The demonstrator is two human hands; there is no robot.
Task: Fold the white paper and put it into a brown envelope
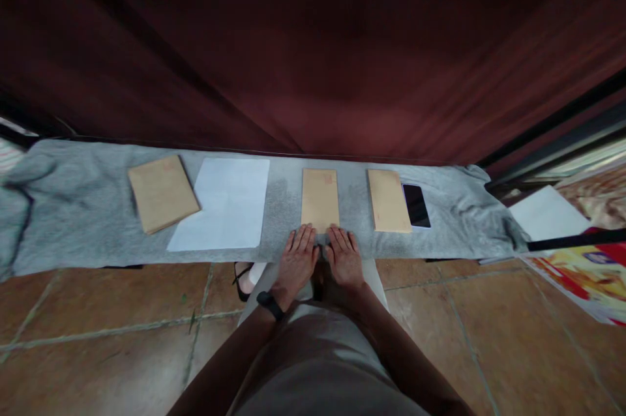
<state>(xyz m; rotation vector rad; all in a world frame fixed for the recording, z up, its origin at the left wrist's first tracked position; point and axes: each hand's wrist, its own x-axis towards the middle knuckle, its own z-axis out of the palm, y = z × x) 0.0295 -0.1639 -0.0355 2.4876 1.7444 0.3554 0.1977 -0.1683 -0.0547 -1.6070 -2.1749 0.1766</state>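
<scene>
My left hand (pixel 297 256) and my right hand (pixel 343 254) lie flat and side by side on the near edge of a grey cloth (pixel 73 207) that covers a long narrow surface. Both have their fingers stretched out and hold nothing. Their fingertips reach the near end of a narrow brown envelope (pixel 320 197) lying lengthwise in the middle. A second narrow brown envelope (pixel 388 199) lies to its right, beside a black phone (pixel 416 205). A black band sits on my left wrist.
A white sheet of paper (pixel 225 202) and a wider brown envelope stack (pixel 162 192) lie at the left of the cloth. A dark red curtain (pixel 313 44) hangs right behind. Another white sheet (pixel 546 212) and colourful printed material (pixel 587 276) are at the right. Brown floor tiles (pixel 98 331) are below.
</scene>
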